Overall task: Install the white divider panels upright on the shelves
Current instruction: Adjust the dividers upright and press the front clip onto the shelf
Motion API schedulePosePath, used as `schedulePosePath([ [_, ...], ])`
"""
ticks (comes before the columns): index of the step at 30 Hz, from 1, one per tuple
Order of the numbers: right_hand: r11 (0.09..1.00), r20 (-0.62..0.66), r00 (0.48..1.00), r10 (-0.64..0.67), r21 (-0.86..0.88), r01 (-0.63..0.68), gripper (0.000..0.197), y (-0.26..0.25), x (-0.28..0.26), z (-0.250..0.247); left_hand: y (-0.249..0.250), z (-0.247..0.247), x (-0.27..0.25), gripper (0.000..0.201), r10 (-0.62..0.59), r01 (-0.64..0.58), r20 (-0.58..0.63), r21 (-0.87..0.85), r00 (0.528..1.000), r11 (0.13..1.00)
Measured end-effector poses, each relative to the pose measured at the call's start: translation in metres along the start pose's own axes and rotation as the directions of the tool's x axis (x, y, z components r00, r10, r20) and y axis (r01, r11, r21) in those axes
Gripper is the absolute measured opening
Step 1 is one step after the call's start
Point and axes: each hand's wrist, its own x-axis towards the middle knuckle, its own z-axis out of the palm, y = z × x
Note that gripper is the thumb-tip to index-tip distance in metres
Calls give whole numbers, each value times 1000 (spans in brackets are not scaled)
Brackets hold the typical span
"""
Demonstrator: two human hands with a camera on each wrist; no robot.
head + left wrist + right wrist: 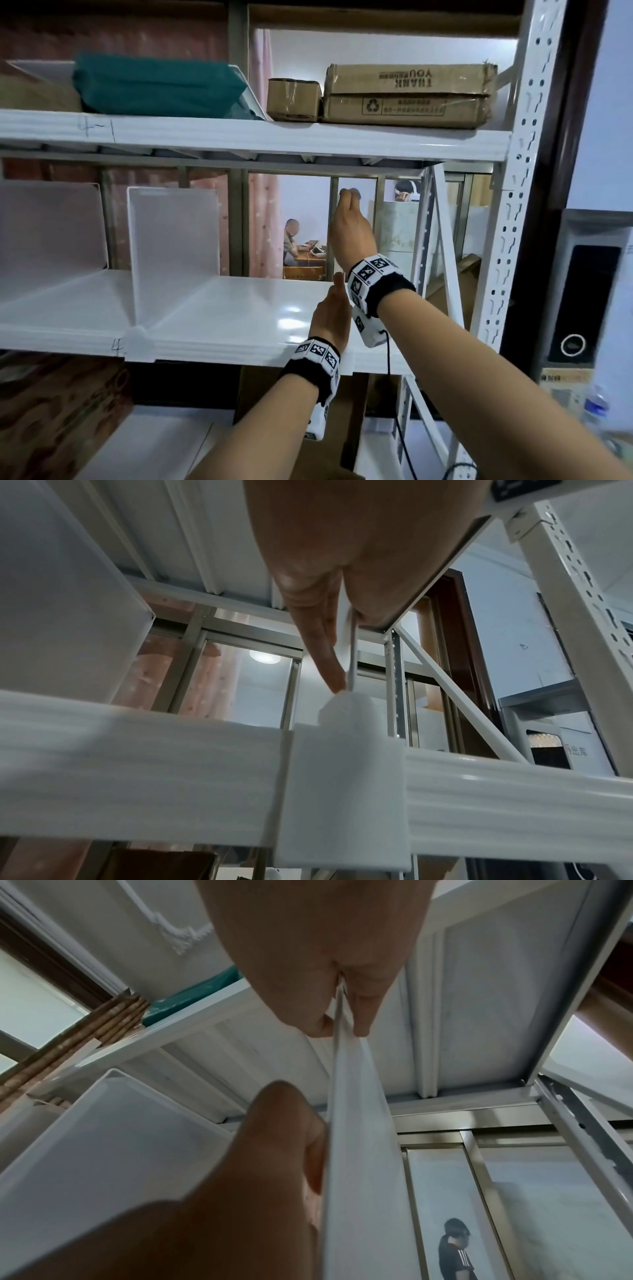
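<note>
So the divider panel [356, 1150] is standing upright on the right part of the middle shelf [239, 308], edge-on to you. Your right hand [351, 233] pinches its top edge. Your left hand [330, 318] has thumb and fingers [325, 647] nipping the near edge lower down, just above the front clip [342, 777]. Another divider [173, 233] stands to the left.

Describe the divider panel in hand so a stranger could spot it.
On the middle shelf of the white rack, look right of two standing panels. This divider panel shows edge-on; only it is held: right hand pinching its top, left hand lower.
</note>
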Motion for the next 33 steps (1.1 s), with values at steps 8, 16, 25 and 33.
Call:
schedulePosePath([
  [8, 999, -7, 999, 49, 2, -49, 60, 1, -1, 0, 1, 0, -6, 45, -21, 21, 4, 17, 1000, 1000],
  [16, 995, -37, 996, 82, 56, -80, 48, 5, 6, 2, 5, -4, -6, 39, -17, 16, 31, 34, 999, 999],
  [25, 983, -30, 995, 93, 164, -87, 45, 6, 15, 1, 15, -18, -8, 46, -126, 126, 12, -206, 992, 970],
  [33, 956, -39, 998, 44, 292, -30, 50, 17, 17, 7, 28, -34, -10, 21, -140, 115, -48, -342, 989, 933],
])
